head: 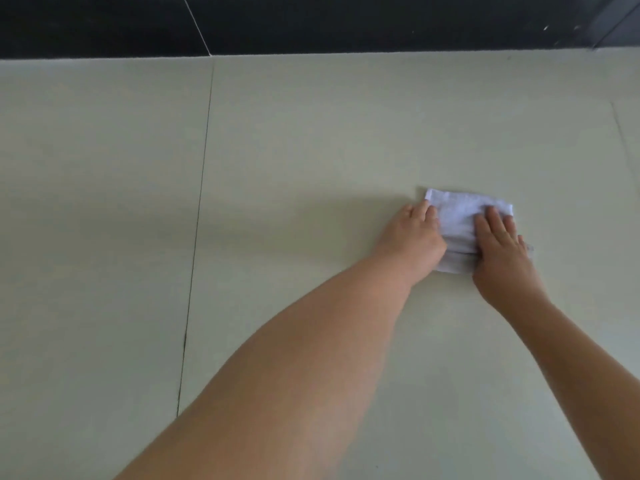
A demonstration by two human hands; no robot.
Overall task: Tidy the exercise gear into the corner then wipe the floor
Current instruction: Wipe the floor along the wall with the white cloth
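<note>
A folded white cloth (459,213) lies flat on the pale tiled floor (311,150), right of centre. My left hand (414,239) rests on the cloth's left edge, its fingertips over the near-left corner. My right hand (500,249) presses flat on the cloth's right half with straight fingers. Both arms reach forward from the lower edge of the view. No exercise gear shows here.
A dark skirting or wall base (311,22) runs along the top of the view. A thin grout line (197,220) crosses the floor from top to bottom on the left; another grout line (621,129) shows at the far right.
</note>
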